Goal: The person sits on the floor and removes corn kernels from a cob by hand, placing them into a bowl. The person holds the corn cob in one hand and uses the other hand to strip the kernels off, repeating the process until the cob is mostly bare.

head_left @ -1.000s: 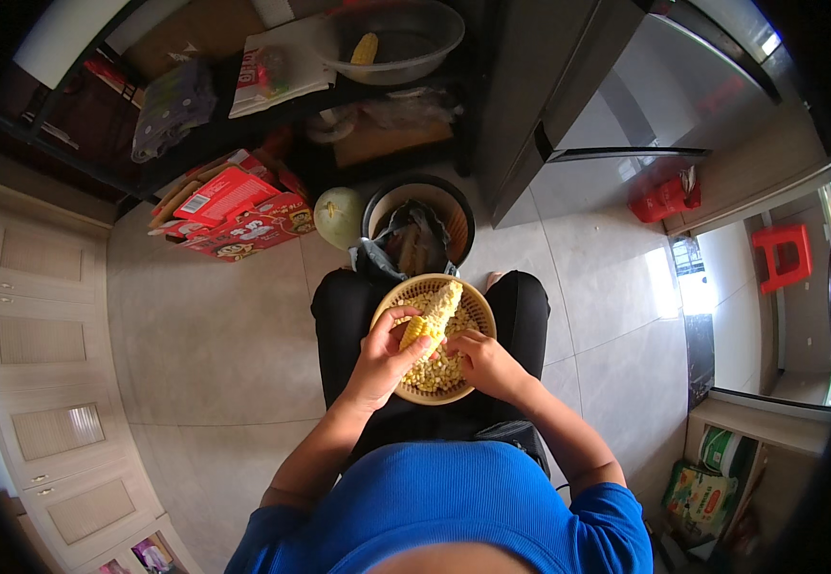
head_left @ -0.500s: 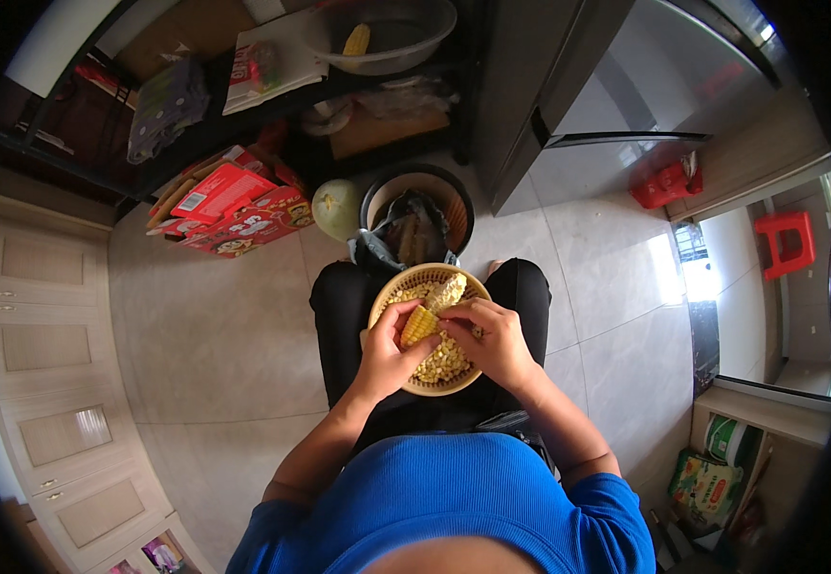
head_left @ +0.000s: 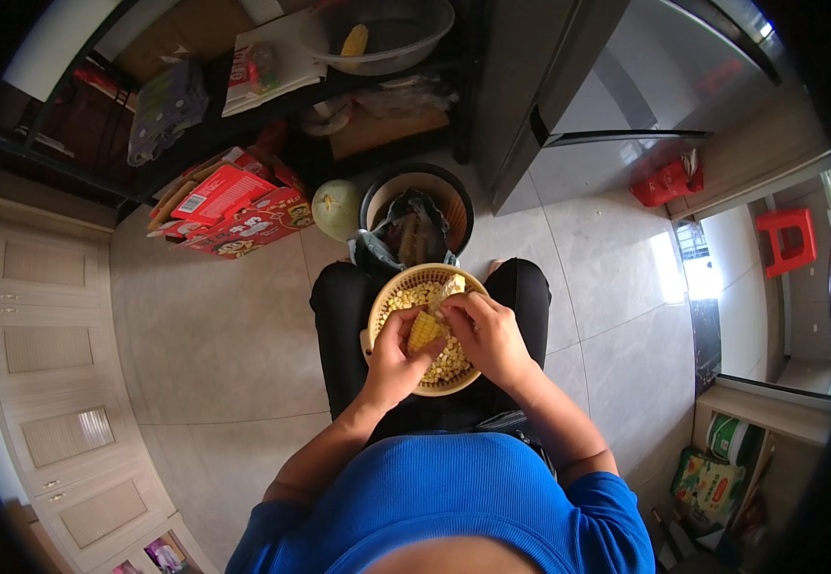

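A corn cob point(head_left: 426, 331) lies slantwise over a tan basket point(head_left: 378, 298) resting on my lap. Its lower part bears full yellow rows, while the upper end is pale and stripped. My left hand point(head_left: 397, 356) wraps round the kernelled lower part. With bent fingers my right hand point(head_left: 485, 333) grips the cob near its middle, covering some of the stripped stretch. Loose corn kernels point(head_left: 452, 364) cover the basket's bottom beneath both hands. What sits under the right fingertips is hidden.
Beyond my knees stands a bin point(head_left: 468, 206) lined with a dark bag, beside a pale green melon point(head_left: 337, 209) and a red carton point(head_left: 253, 222). Another cob point(head_left: 355, 40) lies in a clear basin point(head_left: 406, 65) on a shelf. A grey fridge point(head_left: 626, 86) rises at the far right.
The cob has turned slightly, and my right hand has shifted left and nearer over it, hiding more of its stripped part. My left hand keeps its hold.
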Tool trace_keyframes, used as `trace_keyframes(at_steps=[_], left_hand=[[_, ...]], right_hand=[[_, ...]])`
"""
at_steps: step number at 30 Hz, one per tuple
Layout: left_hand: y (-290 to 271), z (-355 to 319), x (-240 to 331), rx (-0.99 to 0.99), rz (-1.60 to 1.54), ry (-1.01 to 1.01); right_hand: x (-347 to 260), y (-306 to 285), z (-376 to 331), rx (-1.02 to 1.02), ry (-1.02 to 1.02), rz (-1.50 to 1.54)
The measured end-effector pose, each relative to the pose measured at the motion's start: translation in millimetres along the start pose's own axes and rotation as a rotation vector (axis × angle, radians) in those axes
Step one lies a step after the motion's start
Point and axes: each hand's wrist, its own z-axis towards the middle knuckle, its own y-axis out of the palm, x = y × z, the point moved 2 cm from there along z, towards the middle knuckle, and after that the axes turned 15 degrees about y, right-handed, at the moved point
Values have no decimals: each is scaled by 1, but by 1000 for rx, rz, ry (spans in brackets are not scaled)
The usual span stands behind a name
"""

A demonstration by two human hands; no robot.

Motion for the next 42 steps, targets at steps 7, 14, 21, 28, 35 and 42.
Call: trace_keyframes(at_steps=[7, 14, 21, 28, 35, 42], left_hand=[[3, 6, 9, 60, 51, 76], [1, 6, 8, 35, 233, 213], [1, 3, 13, -21, 398, 220], [10, 2, 24, 28, 590, 316], [8, 1, 15, 76, 531, 308], [2, 4, 10, 23, 424, 253]], right_hand=[[-9, -8, 1, -120, 117, 120], [-7, -3, -1, -60, 47, 125], [-10, -3, -3, -42, -13, 40], [-9, 11, -4, 45, 153, 117], [-14, 8, -3, -3, 105, 111], [-8, -7, 6, -131, 48, 101]])
